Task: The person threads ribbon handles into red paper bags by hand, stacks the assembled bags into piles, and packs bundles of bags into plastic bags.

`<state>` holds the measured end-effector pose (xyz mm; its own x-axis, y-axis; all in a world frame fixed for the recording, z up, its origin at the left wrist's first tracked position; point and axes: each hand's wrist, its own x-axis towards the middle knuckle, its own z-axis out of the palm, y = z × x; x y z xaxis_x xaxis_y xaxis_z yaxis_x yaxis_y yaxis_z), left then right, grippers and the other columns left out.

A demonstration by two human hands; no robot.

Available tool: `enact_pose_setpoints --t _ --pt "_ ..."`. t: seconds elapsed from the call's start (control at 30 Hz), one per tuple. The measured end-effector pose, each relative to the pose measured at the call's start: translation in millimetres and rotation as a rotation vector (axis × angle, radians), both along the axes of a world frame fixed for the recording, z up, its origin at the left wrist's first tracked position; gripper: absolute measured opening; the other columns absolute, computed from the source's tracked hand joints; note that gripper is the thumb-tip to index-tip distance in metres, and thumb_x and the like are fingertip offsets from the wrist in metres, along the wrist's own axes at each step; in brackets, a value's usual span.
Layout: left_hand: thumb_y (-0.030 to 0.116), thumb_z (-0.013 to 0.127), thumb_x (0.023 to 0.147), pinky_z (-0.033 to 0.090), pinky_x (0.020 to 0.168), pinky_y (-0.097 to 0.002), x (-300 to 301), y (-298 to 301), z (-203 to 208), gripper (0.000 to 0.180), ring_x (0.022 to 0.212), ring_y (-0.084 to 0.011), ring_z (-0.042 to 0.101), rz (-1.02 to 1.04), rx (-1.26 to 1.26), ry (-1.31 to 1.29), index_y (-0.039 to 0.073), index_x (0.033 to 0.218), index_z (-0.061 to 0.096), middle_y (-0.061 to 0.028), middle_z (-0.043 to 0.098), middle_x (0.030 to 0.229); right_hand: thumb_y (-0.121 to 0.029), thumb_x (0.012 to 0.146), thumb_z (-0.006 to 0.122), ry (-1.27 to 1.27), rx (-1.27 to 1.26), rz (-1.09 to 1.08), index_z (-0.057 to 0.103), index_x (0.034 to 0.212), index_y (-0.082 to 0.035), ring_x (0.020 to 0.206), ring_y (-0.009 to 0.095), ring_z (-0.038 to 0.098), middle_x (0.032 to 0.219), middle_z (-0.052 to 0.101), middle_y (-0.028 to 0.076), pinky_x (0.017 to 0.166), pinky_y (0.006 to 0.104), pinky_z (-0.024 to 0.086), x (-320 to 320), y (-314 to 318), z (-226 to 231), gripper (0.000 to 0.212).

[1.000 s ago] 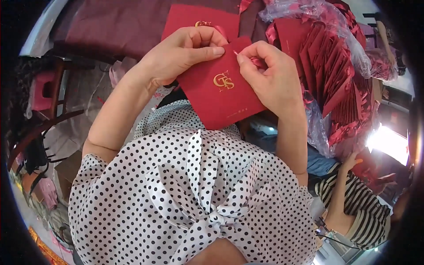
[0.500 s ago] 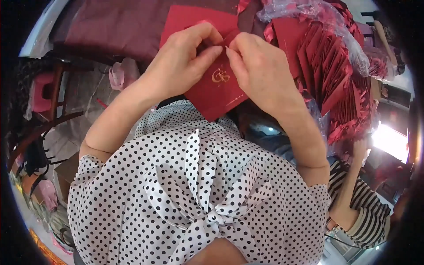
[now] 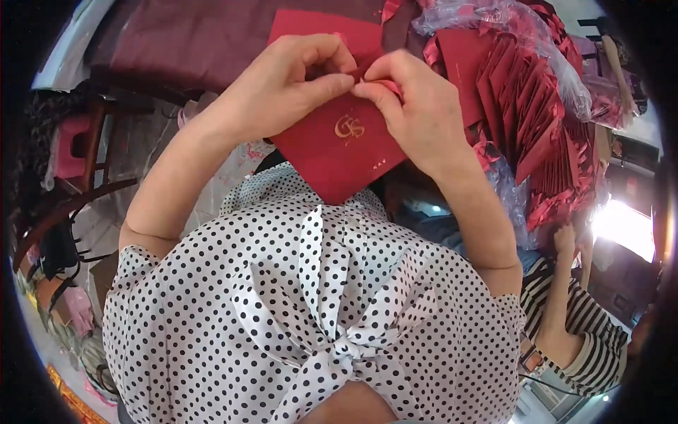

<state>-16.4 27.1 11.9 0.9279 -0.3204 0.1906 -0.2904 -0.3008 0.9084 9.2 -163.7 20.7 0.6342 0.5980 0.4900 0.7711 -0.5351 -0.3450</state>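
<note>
A dark red paper bag (image 3: 342, 164) with a gold emblem hangs tilted in front of me, one corner pointing down toward my lap. At its top edge, the fingertips of my left hand (image 3: 286, 88) and my right hand (image 3: 422, 106) meet. A shiny red ribbon (image 3: 390, 86) shows between the thumb and fingers of my right hand. My left hand pinches at the same spot, its thumb and index tip close to the right thumb; the ribbon there is mostly hidden. Behind both hands lies a flat red bag (image 3: 360, 30) on the table.
A dark maroon cloth (image 3: 191, 46) covers the table. To the right stand many stacked red bags (image 3: 515, 106) with ribbons, beside clear plastic wrap (image 3: 565, 78). A person in a striped sleeve (image 3: 590, 346) works at the right. A wooden chair (image 3: 92, 152) is at left.
The bag has shifted slightly, its lower corner a little lower. My right fingers have curled in, and a piece of ribbon now shows between them. The other person's hand has moved slightly.
</note>
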Motion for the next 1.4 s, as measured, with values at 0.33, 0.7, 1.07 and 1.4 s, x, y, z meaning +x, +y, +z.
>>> enact_pose_setpoints --t 0.33,0.7,1.07,1.4 --pt "0.007 0.056 0.091 0.043 0.077 -0.0205 2 5 -7 0.011 0.087 -0.0043 0.051 -0.149 -0.262 0.271 -0.001 0.097 0.058 0.0019 0.058 0.092 -0.01 0.078 0.068 0.313 0.051 0.163 0.055 0.091 -0.003 0.077 0.031 0.061 0.083 0.061 0.013 0.066 0.0362 0.048 -1 -11 14 0.019" --pt "-0.003 0.058 0.08 0.043 0.072 -0.0281 23 44 5 0.008 0.082 -0.0207 0.052 0.053 0.316 -0.437 -0.003 0.087 0.055 -0.0091 0.051 0.087 -0.013 0.078 0.069 0.419 -0.109 0.11 0.053 0.089 -0.002 0.066 0.028 0.058 0.074 0.056 0.013 0.06 0.0355 0.045 3 -29 21 0.022" --pt "0.013 0.066 0.078 0.038 0.088 -0.0388 -35 1 -16 0.021 0.098 -0.0301 0.047 0.078 0.201 -0.519 0.003 0.094 0.057 -0.0106 0.056 0.092 -0.014 0.08 0.068 0.474 0.052 0.097 0.058 0.089 -0.002 0.063 0.024 0.059 0.074 0.059 0.012 0.058 0.0333 0.046 6 -31 4 0.018" --pt "0.016 0.067 0.081 0.038 0.076 -0.0294 -15 14 -30 0.026 0.084 -0.0169 0.045 0.103 -0.009 -0.074 -0.001 0.072 0.05 -0.0053 0.048 0.078 -0.018 0.077 0.072 0.022 -0.281 0.042 0.057 0.097 -0.006 0.063 0.026 0.059 0.072 0.06 0.007 0.056 0.0319 0.045 -16 -73 61 0.028"
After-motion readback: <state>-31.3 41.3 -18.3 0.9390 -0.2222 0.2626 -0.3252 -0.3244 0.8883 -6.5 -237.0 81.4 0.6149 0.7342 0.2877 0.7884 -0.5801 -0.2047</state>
